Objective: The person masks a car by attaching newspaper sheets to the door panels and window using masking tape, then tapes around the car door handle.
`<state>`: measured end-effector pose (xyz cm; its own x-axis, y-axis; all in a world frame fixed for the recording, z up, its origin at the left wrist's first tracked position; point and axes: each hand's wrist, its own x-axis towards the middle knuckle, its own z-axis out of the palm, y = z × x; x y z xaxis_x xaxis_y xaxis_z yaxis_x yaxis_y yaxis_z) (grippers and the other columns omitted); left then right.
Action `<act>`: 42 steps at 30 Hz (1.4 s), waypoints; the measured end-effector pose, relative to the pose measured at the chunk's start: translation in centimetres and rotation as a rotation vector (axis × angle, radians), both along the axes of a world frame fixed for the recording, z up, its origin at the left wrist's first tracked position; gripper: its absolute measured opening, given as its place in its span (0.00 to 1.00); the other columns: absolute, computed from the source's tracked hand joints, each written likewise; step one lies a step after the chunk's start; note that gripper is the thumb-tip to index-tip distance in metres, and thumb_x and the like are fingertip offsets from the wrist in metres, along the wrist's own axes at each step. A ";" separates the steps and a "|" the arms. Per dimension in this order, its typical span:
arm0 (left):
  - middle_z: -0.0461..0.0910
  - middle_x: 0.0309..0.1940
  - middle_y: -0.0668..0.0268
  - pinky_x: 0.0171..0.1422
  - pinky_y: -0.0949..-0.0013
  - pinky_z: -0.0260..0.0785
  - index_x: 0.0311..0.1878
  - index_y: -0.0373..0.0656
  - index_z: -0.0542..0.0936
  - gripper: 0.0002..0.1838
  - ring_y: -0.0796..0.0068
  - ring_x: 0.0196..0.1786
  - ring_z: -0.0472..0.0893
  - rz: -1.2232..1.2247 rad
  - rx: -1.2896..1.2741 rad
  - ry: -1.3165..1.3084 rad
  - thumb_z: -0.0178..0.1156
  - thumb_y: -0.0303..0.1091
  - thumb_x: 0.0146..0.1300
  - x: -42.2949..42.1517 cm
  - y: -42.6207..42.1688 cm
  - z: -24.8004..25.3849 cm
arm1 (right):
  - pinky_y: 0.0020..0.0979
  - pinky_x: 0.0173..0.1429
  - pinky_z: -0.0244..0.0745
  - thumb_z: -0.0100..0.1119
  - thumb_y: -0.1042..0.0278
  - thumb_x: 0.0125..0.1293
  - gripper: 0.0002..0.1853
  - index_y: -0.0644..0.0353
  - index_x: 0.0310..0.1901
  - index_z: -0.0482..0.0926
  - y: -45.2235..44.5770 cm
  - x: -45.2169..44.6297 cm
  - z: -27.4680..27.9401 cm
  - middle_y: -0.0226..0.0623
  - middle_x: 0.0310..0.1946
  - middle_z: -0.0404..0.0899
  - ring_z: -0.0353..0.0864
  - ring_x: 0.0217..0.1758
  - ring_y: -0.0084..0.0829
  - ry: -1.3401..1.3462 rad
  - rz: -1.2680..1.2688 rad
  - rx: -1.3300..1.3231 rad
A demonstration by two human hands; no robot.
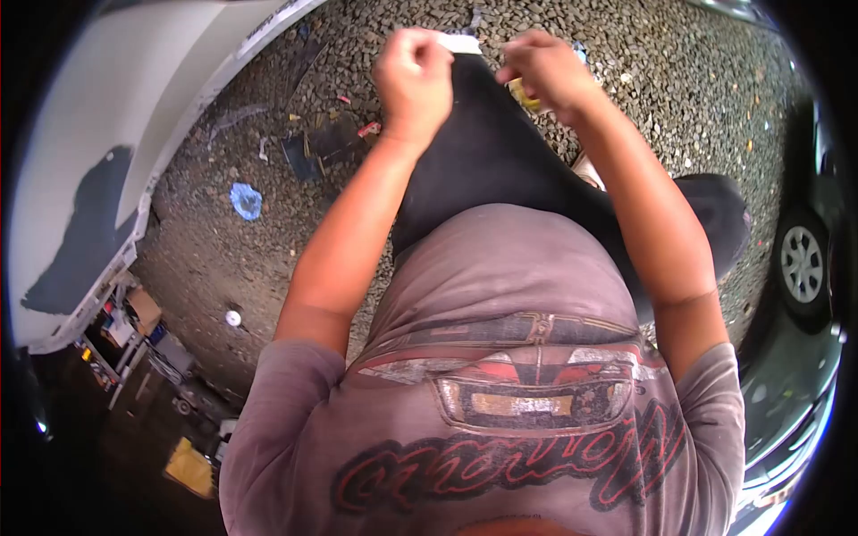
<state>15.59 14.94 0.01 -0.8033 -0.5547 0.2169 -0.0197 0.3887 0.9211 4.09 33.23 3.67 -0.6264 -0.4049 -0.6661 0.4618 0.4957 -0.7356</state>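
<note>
Left hand (414,85): pinching white strip (460,44) | right hand (550,73): near it, blurred

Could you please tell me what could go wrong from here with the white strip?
First, the white strip seems held only by the left hand, with the right hand apart from it, so it might slip onto the gravel and get dirty. Second, it is right by the dark trousers, so it could brush against the cloth.
</note>
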 end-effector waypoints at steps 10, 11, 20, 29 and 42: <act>0.89 0.44 0.61 0.54 0.69 0.81 0.52 0.31 0.86 0.08 0.72 0.45 0.87 0.270 0.767 0.335 0.71 0.24 0.73 -1.5 -17.4 -11.0 | 0.25 0.28 0.68 0.56 0.62 0.85 0.11 0.61 0.53 0.80 6.9 -4.8 0.0 0.34 0.38 0.89 0.70 0.24 0.16 0.124 -0.094 0.113; 0.88 0.42 0.67 0.52 0.70 0.78 0.51 0.35 0.87 0.08 0.75 0.43 0.84 0.261 0.772 0.341 0.71 0.25 0.72 -2.2 -18.1 -12.5 | 0.25 0.27 0.67 0.56 0.62 0.85 0.11 0.61 0.53 0.80 6.7 -4.4 0.1 0.35 0.38 0.89 0.70 0.24 0.16 0.137 -0.061 0.146; 0.87 0.37 0.73 0.48 0.75 0.73 0.44 0.38 0.89 0.04 0.82 0.40 0.82 0.395 0.448 0.290 0.70 0.20 0.70 -4.0 -20.4 -11.9 | 0.23 0.28 0.66 0.56 0.63 0.86 0.08 0.58 0.52 0.79 7.7 -2.7 -0.3 0.36 0.37 0.89 0.72 0.25 0.16 0.072 -0.099 0.175; 0.88 0.36 0.70 0.43 0.74 0.71 0.48 0.39 0.89 0.05 0.80 0.36 0.83 0.432 0.573 0.337 0.71 0.23 0.71 -1.5 -21.6 -10.6 | 0.22 0.28 0.65 0.56 0.64 0.86 0.07 0.57 0.52 0.78 7.3 -1.9 0.6 0.37 0.37 0.89 0.73 0.26 0.17 0.082 -0.129 0.143; 0.89 0.32 0.67 0.41 0.69 0.75 0.46 0.33 0.92 0.07 0.77 0.33 0.83 0.625 0.263 0.226 0.76 0.26 0.68 -3.4 -24.2 -12.0 | 0.25 0.28 0.71 0.57 0.64 0.85 0.07 0.57 0.51 0.78 6.9 -2.1 0.9 0.38 0.37 0.89 0.74 0.26 0.19 0.094 -0.090 0.126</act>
